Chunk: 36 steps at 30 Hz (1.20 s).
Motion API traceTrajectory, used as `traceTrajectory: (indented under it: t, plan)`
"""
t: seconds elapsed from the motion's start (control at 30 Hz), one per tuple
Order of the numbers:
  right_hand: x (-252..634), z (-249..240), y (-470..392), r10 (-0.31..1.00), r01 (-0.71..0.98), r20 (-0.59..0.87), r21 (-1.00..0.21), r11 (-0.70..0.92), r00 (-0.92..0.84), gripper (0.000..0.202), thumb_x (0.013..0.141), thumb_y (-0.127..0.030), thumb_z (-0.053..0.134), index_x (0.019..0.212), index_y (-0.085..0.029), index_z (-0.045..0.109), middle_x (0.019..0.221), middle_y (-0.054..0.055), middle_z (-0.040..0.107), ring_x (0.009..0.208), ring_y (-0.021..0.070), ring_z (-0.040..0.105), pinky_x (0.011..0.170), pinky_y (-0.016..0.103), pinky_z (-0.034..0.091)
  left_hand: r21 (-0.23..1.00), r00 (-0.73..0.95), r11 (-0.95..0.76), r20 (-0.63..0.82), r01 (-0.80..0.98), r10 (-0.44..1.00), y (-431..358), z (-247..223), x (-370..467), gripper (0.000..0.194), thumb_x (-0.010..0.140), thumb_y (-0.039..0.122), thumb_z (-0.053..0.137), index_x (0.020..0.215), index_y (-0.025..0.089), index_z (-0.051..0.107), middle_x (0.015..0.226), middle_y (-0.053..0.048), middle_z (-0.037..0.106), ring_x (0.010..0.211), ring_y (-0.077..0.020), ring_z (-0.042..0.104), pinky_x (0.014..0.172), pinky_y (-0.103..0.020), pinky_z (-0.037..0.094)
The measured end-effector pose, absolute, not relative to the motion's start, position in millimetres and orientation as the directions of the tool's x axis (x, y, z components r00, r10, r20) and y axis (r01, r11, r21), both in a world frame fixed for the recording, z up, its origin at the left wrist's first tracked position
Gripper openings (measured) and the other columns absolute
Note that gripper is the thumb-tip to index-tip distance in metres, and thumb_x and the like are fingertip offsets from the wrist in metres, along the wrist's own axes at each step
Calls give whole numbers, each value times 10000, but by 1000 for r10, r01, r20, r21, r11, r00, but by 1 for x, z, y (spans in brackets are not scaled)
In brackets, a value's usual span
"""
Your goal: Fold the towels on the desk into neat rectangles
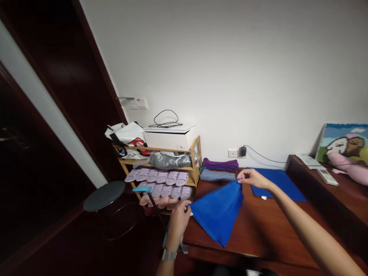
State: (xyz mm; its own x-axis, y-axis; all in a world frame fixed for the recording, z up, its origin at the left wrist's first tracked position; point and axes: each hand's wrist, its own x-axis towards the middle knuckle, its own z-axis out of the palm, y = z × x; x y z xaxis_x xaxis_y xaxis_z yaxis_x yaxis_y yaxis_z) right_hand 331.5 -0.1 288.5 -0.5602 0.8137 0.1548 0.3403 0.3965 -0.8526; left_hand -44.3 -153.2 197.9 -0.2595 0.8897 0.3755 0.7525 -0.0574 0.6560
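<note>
A blue cloth (220, 211) hangs stretched above the brown wooden table (270, 234), its lower part narrowing to a point near the front edge. My left hand (180, 216) pinches its left corner, where a small white tag shows. At the upper right corner my right hand (251, 179) is closed on the cloth between thumb and fingers. Behind my right hand, another blue cloth (278, 184) lies flat on the table. A folded purple cloth (220, 164) and a folded grey-blue cloth (217, 175) lie at the back left of the table.
Left of the table, a wooden rack (196, 161) holds several slippers, bags and a white box (169, 138) with a black cable. A round stool (104, 196) stands further left. On the raised right surface are a remote (327, 177), a pink plush toy (350, 168) and a picture.
</note>
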Motion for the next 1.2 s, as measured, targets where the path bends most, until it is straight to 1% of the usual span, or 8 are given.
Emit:
traceTrajectory:
  t: [0.13, 0.23, 0.37, 0.53, 0.7, 0.83, 0.97, 1.2]
  plan:
    - [386, 323, -40, 859, 231, 205, -910, 344, -469, 483, 720, -603, 849, 923, -176, 752, 839, 23, 717, 795, 166, 633, 746, 298, 508, 706, -155, -303, 505, 640, 849, -137, 271, -27, 206, 797, 258, 637, 942, 258, 782, 971, -44, 813, 919, -245, 753, 873, -352, 577]
    - [415, 330, -63, 909, 184, 256, -927, 327, -327, 495, 686, -612, 875, 891, -182, 740, 849, 25, 720, 799, 170, 633, 747, 303, 508, 800, -79, -402, 482, 447, 872, -128, 312, -15, 202, 768, 313, 735, 945, 229, 788, 964, -70, 816, 903, -253, 768, 855, -360, 605]
    - [441, 326, -88, 933, 156, 311, -927, 340, -182, 537, 663, -664, 866, 866, -188, 726, 809, 24, 710, 773, 176, 627, 729, 313, 512, 877, 88, -415, 406, 244, 910, -121, 340, -2, 277, 697, 384, 883, 877, 198, 786, 892, -89, 804, 822, -251, 771, 775, -350, 628]
    - [457, 321, -113, 939, 190, 316, -922, 338, -139, 511, 663, -663, 865, 820, -199, 717, 688, -27, 623, 674, 143, 562, 638, 284, 471, 916, 153, -365, 342, 166, 927, -120, 346, 12, 255, 629, 372, 931, 742, 206, 774, 815, -70, 787, 732, -223, 751, 698, -325, 621]
    - [465, 318, -127, 950, 188, 304, -931, 312, -74, 555, 589, -685, 895, 807, -201, 731, 660, -41, 593, 645, 133, 541, 617, 282, 477, 896, 198, -406, 371, 182, 907, -120, 348, 18, 202, 606, 358, 928, 636, 227, 779, 824, -108, 811, 804, -290, 780, 707, -382, 642]
    - [473, 312, -136, 959, 204, 285, -938, 280, -4, 588, 622, -687, 879, 934, -196, 795, 765, 15, 695, 731, 173, 620, 687, 312, 538, 869, 182, -460, 430, 185, 885, -119, 350, 19, 214, 587, 353, 944, 694, 225, 809, 802, -96, 816, 742, -287, 781, 659, -383, 647]
    - [476, 307, -143, 953, 143, 288, -951, 274, 89, 535, 701, -661, 845, 980, -206, 810, 941, 75, 778, 827, 207, 684, 749, 330, 574, 905, 153, -394, 371, 163, 916, -118, 347, 22, 246, 623, 378, 939, 749, 198, 827, 862, -111, 822, 782, -267, 772, 719, -352, 632]
    - [459, 324, -159, 860, 246, 444, -889, 386, 253, 500, 707, -658, 835, 934, -212, 817, 980, 98, 805, 895, 262, 722, 784, 376, 599, 915, -38, -402, 401, -28, 915, -110, 338, 33, 364, 659, 410, 936, 925, 190, 819, 921, -70, 806, 815, -188, 728, 759, -279, 586]
